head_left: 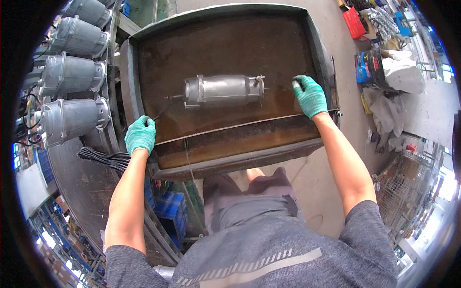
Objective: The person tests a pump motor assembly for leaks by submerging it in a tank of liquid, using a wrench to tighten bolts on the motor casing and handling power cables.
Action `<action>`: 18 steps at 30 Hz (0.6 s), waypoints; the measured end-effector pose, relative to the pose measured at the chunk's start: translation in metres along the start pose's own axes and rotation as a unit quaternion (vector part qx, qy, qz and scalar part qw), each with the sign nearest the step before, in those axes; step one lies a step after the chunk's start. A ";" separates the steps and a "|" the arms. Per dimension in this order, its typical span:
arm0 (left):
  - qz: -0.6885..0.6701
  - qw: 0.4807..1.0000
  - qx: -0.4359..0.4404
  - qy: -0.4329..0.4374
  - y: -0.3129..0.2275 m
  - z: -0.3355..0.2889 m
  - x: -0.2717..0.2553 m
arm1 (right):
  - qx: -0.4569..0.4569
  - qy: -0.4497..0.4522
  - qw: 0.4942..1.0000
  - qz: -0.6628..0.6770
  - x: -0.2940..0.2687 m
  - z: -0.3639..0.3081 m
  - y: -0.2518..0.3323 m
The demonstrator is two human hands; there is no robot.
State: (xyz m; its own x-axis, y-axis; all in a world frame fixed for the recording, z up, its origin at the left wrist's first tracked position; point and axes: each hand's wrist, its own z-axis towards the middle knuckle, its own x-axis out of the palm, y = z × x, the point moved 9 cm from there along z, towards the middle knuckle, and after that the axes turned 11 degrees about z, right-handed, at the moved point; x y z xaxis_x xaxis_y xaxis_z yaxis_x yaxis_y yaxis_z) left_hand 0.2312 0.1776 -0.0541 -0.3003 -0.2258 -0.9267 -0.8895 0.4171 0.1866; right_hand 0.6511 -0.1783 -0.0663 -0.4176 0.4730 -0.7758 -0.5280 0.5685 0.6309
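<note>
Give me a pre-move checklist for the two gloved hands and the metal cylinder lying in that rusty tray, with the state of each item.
1. Left hand on the tray at its near-left corner: ok.
2. Right hand on the tray floor at the right, apart from the cylinder: ok.
3. Grey metal cylinder lying on its side mid-tray, touched by neither hand: ok.
4. Thin black wire from the cylinder's left end runs to the left hand; whether gripped: cannot tell.
5. Both hands gloved: ok.
6. Tray floor dry: cannot tell.

Green gloves (140, 134), rusty brown tray (230, 43)
</note>
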 end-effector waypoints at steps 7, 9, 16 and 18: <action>-0.001 1.000 -0.002 0.006 0.003 0.001 0.003 | -0.158 0.211 0.960 -0.099 0.074 0.048 0.084; -0.004 1.000 -0.005 0.001 0.005 0.001 0.004 | -0.183 0.282 0.924 -0.181 0.098 0.060 0.096; -0.008 1.000 0.001 -0.007 0.007 0.002 0.004 | -0.116 0.360 0.898 -0.225 0.112 0.089 0.095; -0.010 1.000 0.004 -0.011 0.004 0.003 0.004 | -0.138 0.392 0.876 -0.246 0.121 0.089 0.092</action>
State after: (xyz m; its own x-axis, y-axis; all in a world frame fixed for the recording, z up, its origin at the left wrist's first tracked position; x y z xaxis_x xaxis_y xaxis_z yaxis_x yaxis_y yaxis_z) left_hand 0.2269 0.1809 -0.0580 -0.2743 -0.2152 -0.9373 -0.8927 0.4193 0.1649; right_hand 0.6176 -0.0084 -0.1009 -0.4120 -0.4520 -0.7912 -0.8999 0.3382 0.2754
